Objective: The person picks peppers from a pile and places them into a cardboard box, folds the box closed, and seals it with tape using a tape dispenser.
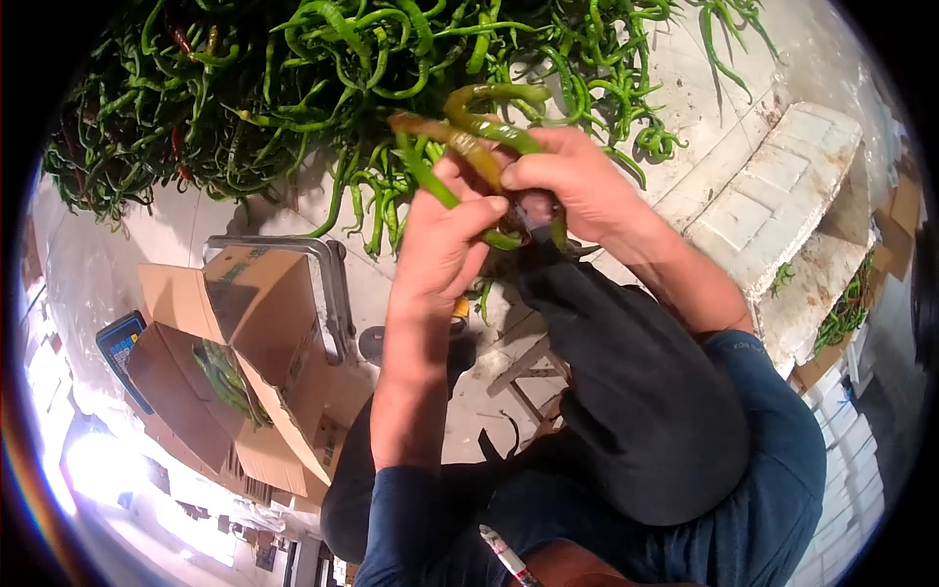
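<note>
My left hand (440, 240) is closed round a long green chili pepper (426, 174), its thumb lying across the lower part. Close beside it, my right hand (579, 181) pinches a curled green chili pepper (494, 128) between thumb and fingers. A brownish-red chili pepper (452, 138) runs between the two hands. Its lower end is hidden by the fingers, so I cannot tell which hand bears it. Just beyond the hands spreads a large heap of green chili peppers (333, 88), with a few red ones among them.
An open cardboard box (279, 391) with green peppers inside stands at left, on a metal platform scale (337, 293) with a blue keypad panel (119, 344). At right is a dirty white foam box (782, 181). A wooden stool (528, 380) stands below the hands.
</note>
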Demonstrator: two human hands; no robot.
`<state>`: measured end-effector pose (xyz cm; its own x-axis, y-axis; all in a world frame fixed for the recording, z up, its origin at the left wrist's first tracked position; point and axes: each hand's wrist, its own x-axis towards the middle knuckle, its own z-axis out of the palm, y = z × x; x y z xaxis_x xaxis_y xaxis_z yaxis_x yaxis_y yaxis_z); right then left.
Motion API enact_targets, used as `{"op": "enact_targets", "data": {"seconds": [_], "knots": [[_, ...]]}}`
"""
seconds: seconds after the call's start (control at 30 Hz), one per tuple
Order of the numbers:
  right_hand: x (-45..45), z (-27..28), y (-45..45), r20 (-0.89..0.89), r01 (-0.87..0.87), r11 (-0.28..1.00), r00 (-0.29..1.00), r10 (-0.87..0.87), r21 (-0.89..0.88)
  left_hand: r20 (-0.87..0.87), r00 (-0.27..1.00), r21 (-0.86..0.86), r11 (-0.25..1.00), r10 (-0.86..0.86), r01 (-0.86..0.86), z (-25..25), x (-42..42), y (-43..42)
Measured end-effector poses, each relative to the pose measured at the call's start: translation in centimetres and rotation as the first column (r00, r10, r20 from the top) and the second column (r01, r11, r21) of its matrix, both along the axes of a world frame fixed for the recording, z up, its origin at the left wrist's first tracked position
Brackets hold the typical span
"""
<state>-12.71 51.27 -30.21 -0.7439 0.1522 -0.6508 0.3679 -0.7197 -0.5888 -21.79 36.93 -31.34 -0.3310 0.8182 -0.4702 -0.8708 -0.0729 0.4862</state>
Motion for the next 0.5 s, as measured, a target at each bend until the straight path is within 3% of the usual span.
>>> {"op": "enact_targets", "data": {"seconds": [0.03, 0.1, 0.17, 0.2, 0.23, 0.27, 0.3, 0.37, 0.43, 0.5], "knots": [[0.5, 0.2, 0.7, -0.038, 0.063, 0.998, 0.997, -0.063, -0.009, -0.027, 0.999, 0.069, 0.997, 0.044, -0.042, -0.4, -0.4, 0.0], [2.1, 1.6, 3.3, -0.057, 0.132, 0.970, 0.991, -0.123, 0.203, 0.168, 0.966, 0.127, 0.968, 0.195, -0.218, -0.3, -1.6, -0.7], [5.7, 3.6, 7.1, -0.050, 0.181, 0.886, 0.983, -0.177, 0.426, 0.292, 0.926, 0.267, 0.909, 0.241, -0.321, -0.8, -2.9, -2.1], [7.2, 5.8, 8.4, -0.064, 0.240, 0.839, 0.969, -0.240, 0.488, 0.293, 0.941, 0.432, 0.856, 0.166, -0.285, -2.2, -3.8, -2.9], [9.9, 6.8, 10.2, 0.032, 0.211, 0.666, 0.942, -0.333, 0.715, 0.280, 0.956, 0.586, 0.772, 0.090, -0.244, -3.0, -4.5, -3.2], [12.8, 8.1, 11.8, 0.087, 0.142, 0.526, 0.918, -0.386, 0.839, 0.284, 0.936, 0.453, 0.831, 0.210, -0.324, -1.7, -4.4, -3.3], [15.9, 9.2, 13.5, 0.129, 0.052, 0.370, 0.885, -0.448, 0.928, 0.337, 0.923, 0.509, 0.788, 0.186, -0.345, -1.6, -4.7, -3.1], [22.4, 9.7, 16.4, 0.083, 0.068, 0.210, 0.768, -0.635, 0.975, 0.372, 0.907, 0.521, 0.766, 0.195, -0.378, -0.9, -4.9, -2.8], [28.7, 10.3, 17.9, 0.012, 0.118, 0.143, 0.729, -0.684, 0.983, 0.371, 0.923, 0.622, 0.710, 0.106, -0.331, -0.7, -4.9, -2.5], [37.7, 9.2, 20.1, 0.219, -0.162, 0.150, 0.613, -0.759, 0.975, 0.355, 0.933, 0.658, 0.691, 0.064, -0.298, -0.6, -4.7, -2.6]]}}
